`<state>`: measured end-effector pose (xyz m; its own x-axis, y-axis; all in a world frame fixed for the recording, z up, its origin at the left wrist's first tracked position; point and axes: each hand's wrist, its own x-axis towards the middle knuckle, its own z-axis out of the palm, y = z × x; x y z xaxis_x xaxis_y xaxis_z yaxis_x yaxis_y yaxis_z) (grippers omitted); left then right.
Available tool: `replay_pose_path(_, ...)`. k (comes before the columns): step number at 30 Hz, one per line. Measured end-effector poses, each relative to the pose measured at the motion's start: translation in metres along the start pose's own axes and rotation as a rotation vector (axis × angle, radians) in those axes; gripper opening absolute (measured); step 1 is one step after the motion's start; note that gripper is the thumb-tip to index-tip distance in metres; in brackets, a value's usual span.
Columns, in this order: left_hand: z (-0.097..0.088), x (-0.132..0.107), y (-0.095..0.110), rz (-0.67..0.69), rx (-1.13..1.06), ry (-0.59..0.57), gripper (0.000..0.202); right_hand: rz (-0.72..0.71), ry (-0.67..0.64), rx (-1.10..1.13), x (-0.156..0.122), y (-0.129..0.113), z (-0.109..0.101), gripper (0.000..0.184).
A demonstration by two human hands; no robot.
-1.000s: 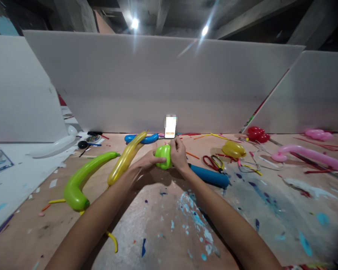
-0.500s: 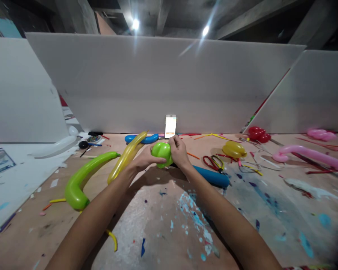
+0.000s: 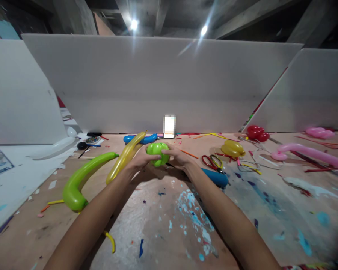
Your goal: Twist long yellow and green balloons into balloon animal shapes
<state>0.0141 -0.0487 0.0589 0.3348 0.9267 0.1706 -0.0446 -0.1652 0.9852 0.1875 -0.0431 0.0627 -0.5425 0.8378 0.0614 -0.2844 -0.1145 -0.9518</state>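
Between my two hands is a twisted green balloon, a rounded bunch of shiny lobes held just above the table. My left hand grips it from the left, thumb across its front. From the right, my right hand holds the same balloon, with its fingers partly hidden behind it. Left of my hands lie a long yellow balloon and a curved green balloon. A blue balloon rests behind the yellow one. Under my right wrist, a dark blue balloon pump is partly covered.
A lit phone leans against the white board at the back. Red-and-yellow-handled scissors, a twisted yellow balloon, a red one and a long pink one lie to the right. Paint splashes and balloon scraps dot the table.
My right hand has gone from pinching at the green balloon's upper right to cupping its right side. The balloon has turned, showing more lobes, and sits slightly further left. The view has shifted slightly.
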Motion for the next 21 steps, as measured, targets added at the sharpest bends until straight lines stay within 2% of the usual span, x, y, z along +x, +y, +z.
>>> replay_pose_path(3,-0.005,0.003,-0.004,0.022,0.173,0.082,0.057,-0.068,0.036,-0.073,0.001,0.005,-0.001,0.051)
replay_pose_path(7,-0.006,0.002,-0.002,0.023,0.370,0.160,0.055,-0.190,0.142,-0.131,0.006,0.012,0.000,0.047)
replay_pose_path(15,-0.004,0.002,-0.005,0.036,0.376,0.220,0.045,-0.226,0.210,-0.202,0.011,0.020,-0.002,0.044)
replay_pose_path(21,-0.007,0.005,-0.009,0.065,0.426,0.176,0.038,-0.186,0.225,-0.260,0.011,0.022,0.001,0.038)
